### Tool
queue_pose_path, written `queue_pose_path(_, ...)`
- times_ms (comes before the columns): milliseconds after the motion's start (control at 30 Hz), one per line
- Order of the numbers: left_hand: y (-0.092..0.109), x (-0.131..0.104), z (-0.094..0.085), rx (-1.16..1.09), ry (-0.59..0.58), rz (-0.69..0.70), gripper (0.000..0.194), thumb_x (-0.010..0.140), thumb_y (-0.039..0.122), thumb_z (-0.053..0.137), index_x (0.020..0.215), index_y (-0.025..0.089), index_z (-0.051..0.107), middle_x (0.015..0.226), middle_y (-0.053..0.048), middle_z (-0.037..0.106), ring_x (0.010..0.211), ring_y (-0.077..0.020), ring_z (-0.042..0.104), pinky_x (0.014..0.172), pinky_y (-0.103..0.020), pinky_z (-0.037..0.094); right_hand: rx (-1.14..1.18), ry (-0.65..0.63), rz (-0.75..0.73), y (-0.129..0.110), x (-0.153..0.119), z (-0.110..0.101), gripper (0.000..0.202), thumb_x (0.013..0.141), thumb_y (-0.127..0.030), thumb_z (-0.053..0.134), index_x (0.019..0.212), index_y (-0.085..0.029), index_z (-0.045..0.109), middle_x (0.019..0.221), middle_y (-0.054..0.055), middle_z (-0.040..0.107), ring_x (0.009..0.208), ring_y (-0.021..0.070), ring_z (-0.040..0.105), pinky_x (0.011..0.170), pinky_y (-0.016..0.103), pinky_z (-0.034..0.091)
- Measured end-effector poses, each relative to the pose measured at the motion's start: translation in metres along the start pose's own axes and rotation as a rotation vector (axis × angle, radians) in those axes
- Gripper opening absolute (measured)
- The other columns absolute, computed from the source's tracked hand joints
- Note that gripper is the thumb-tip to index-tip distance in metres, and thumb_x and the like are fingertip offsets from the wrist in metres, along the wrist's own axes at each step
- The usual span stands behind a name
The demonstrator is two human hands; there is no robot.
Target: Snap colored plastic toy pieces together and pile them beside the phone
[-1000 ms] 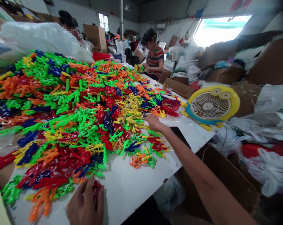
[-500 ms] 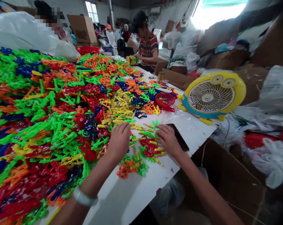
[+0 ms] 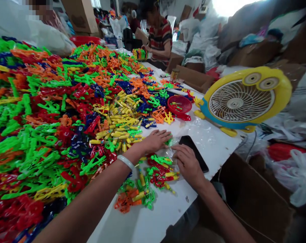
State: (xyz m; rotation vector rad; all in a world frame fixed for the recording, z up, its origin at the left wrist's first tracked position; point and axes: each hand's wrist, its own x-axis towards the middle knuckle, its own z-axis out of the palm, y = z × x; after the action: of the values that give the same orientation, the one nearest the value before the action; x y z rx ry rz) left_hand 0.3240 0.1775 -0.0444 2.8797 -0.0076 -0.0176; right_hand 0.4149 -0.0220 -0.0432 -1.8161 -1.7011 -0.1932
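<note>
Some clear plastic is being framed between the left hand, fingers slightly spread, and the curled right hand on a white table; whether it is being pinched by the right cannot be told.

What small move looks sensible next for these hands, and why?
Probably lift the clear plastic slightly: the left hand and right hand have their fingertips close together at it, beside loose red and green pieces. Whether either hand grips it is unclear.
</note>
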Motion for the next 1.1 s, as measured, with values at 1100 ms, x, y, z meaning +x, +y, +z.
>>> queue_pose_path(1100, -0.023, -0.132, -0.029, 0.191, 0.095, -0.177, 0.046, 0.097, 0.046, 0.026, 0.125, 0.025, 0.057, 0.129, -0.008, 0.055, 0.126, -0.021, 0.043, 0.109, -0.037, 0.027, 0.158, -0.095, -0.074, -0.097, 0.021, 0.011, 0.037, 0.083, -0.005, 0.043, 0.11, -0.022, 0.061, 0.113, 0.006, 0.066, 0.108, 0.023, 0.054, 0.094, 0.042, 0.042)
